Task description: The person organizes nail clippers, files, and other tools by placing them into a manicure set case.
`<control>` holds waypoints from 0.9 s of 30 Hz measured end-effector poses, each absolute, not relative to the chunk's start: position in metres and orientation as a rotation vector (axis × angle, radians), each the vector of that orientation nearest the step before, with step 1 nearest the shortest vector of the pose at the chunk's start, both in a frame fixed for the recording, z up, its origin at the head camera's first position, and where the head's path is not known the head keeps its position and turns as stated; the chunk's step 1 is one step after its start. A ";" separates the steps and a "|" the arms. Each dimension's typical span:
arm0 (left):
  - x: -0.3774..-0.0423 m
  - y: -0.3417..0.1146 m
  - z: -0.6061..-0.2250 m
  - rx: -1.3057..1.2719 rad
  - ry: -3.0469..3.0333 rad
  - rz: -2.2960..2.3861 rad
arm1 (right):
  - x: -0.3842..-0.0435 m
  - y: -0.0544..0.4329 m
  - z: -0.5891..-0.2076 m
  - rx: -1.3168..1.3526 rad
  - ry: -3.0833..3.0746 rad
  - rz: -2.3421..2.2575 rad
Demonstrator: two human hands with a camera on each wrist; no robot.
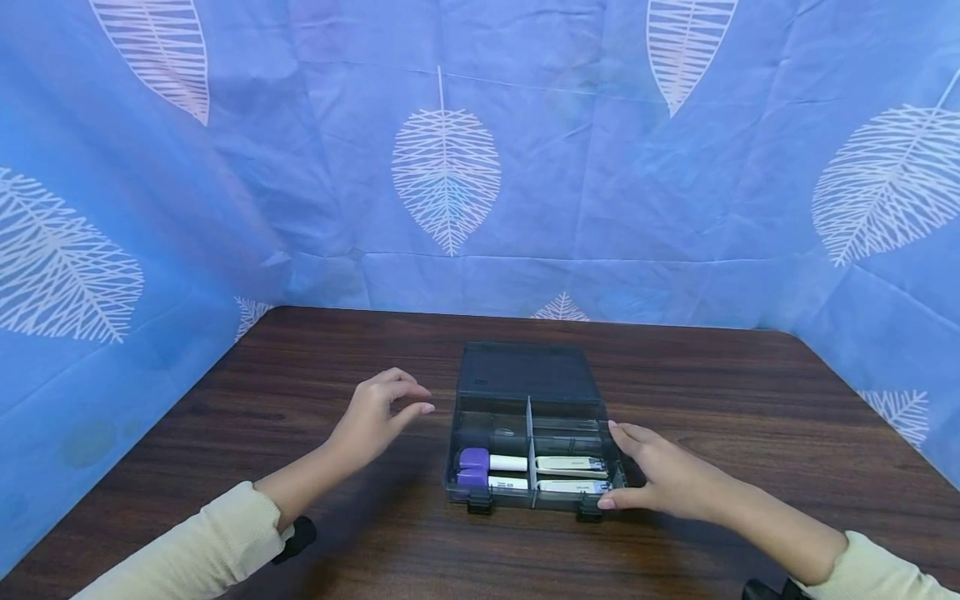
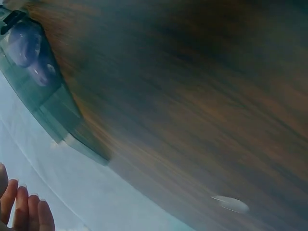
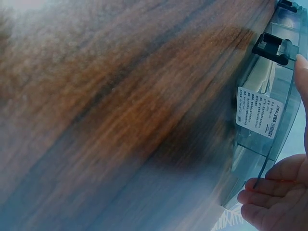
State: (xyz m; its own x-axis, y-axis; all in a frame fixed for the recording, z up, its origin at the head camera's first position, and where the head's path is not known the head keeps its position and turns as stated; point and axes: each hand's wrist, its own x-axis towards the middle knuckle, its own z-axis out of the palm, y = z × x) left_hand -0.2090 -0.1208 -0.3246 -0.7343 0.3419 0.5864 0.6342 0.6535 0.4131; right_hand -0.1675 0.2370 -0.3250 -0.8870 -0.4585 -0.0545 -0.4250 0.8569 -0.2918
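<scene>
A dark see-through plastic organizer box [image 1: 491, 429] stands on the table with its lid [image 1: 528, 369] folded open toward the back. Two white items with purple caps [image 1: 474, 459] lie side by side in its left front part. Right of the divider [image 1: 530, 437] lie two pale, slim items that look like nail clippers [image 1: 572, 467]. My right hand [image 1: 660, 475] holds the box at its right end, thumb by the front corner and fingers along the side. My left hand [image 1: 375, 417] hovers left of the box, holding nothing, its fingers loosely bent.
The brown wood-grain table [image 1: 337, 350] runs back to a blue curtain [image 1: 570, 167] with white leaf prints. Two black latches [image 3: 271, 48] hang on the box's front. A printed label [image 3: 260, 111] is stuck on the box, seen in the right wrist view.
</scene>
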 end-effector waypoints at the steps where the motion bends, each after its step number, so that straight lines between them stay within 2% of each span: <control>1: -0.209 -0.124 -0.325 -0.752 -2.406 -0.843 | -0.168 0.237 -0.325 -0.694 2.908 -0.415; 15: -0.198 -0.186 -0.341 -0.540 -2.473 -0.703 | -0.167 0.238 -0.325 -0.666 2.892 -0.424; 27: -0.187 -0.206 -0.361 -0.364 -2.622 -0.680 | -0.166 0.236 -0.322 -0.667 2.897 -0.434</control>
State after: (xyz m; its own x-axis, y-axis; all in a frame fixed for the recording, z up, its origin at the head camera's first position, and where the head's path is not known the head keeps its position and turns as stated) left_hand -0.1868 -0.2058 -0.3605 -0.8836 0.1464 0.4448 0.3441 0.8473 0.4046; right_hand -0.1657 0.2363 -0.3224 -0.8924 -0.4460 -0.0683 -0.4064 0.8603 -0.3078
